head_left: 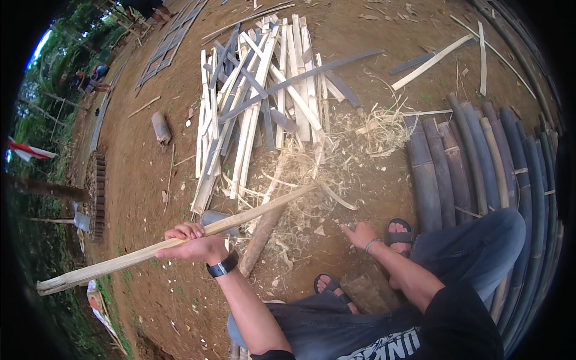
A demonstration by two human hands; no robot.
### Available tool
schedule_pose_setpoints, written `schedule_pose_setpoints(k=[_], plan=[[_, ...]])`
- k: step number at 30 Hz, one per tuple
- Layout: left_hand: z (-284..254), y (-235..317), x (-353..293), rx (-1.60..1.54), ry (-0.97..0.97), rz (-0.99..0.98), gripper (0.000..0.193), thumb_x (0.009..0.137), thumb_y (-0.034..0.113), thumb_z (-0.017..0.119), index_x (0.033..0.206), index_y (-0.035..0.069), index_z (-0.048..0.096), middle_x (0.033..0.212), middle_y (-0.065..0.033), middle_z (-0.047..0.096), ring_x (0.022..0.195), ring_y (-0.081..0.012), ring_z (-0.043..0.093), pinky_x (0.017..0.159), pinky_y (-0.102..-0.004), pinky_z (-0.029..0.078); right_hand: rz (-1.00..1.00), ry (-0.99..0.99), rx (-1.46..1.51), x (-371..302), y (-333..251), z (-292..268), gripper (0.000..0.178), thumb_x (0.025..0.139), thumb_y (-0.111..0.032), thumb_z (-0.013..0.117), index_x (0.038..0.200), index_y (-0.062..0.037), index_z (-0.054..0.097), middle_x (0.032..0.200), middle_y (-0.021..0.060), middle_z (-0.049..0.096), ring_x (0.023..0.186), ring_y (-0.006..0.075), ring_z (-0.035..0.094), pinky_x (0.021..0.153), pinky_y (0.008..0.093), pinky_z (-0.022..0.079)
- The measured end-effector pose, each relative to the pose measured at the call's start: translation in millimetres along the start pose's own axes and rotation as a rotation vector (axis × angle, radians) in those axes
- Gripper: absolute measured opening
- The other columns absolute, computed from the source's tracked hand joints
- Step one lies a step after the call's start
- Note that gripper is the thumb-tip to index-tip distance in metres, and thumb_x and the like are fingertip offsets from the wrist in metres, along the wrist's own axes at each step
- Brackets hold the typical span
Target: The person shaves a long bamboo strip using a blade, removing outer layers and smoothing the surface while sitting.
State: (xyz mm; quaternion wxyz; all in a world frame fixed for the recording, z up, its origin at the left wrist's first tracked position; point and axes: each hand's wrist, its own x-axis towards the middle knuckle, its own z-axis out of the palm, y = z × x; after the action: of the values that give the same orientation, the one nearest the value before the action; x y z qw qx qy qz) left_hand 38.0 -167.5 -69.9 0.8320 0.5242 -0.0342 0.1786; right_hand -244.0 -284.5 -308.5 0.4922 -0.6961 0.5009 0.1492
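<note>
A long pale split-bamboo strip [126, 259] lies across my left hand [195, 245], which grips it near its middle with fingers curled round from below. The strip slants up to the right, its far end above a heap of curly shavings [306, 210]. My right hand [360, 236] is low over the ground beside those shavings, near my sandalled foot. Its fingers are closed; a thin greyish shape shows faintly ahead of them, too blurred to name. Beneath the strip, a round bamboo pole [264, 237] rests on the soil, apart from my right hand.
A pile of split bamboo strips [258, 102], pale and dark, lies ahead. Several dark bamboo poles [426, 174] line the right side. A short bamboo piece [161, 128] sits on the left. A wooden block [366, 291] is by my feet. People [93, 81] are far left.
</note>
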Motion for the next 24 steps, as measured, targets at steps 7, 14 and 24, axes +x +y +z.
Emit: schedule_pose_setpoints(k=[7,14,24], plan=[[-15.0,-9.1,20.9,0.031,0.201,-0.009,0.062,0.087,0.074,0.021,0.065,0.016,0.028,0.049,0.0025,0.026,0.041,-0.0086,0.024,0.037,-0.0213,0.019,-0.237,0.018,0.203,-5.2,-24.8,38.9,0.075,0.089,-0.062,0.041,0.064,0.0073,0.055,0.054,0.0244,0.054,0.058,0.0400,0.059,0.060,0.0473,0.045],[-3.5,-8.9,22.0,0.276,0.389,0.047,0.060,0.091,0.069,0.018,0.066,0.015,0.023,0.055,-0.0010,0.026,0.047,-0.0143,0.023,0.042,-0.0280,0.021,-0.168,-0.050,0.278,9.8,-47.8,29.1,0.077,0.089,-0.063,0.039,0.050,0.0026,0.048,0.047,0.0177,0.050,0.050,0.0314,0.057,0.053,0.0457,0.042],[-3.8,-15.2,23.3,0.352,0.418,0.024,0.061,0.090,0.070,0.015,0.065,0.015,0.021,0.055,-0.0004,0.023,0.047,-0.0145,0.022,0.042,-0.0275,0.021,-0.044,0.038,0.300,28.5,-32.3,44.8,0.079,0.088,-0.064,0.038,0.056,0.0059,0.054,0.052,0.0214,0.052,0.054,0.0355,0.057,0.057,0.0463,0.044]])
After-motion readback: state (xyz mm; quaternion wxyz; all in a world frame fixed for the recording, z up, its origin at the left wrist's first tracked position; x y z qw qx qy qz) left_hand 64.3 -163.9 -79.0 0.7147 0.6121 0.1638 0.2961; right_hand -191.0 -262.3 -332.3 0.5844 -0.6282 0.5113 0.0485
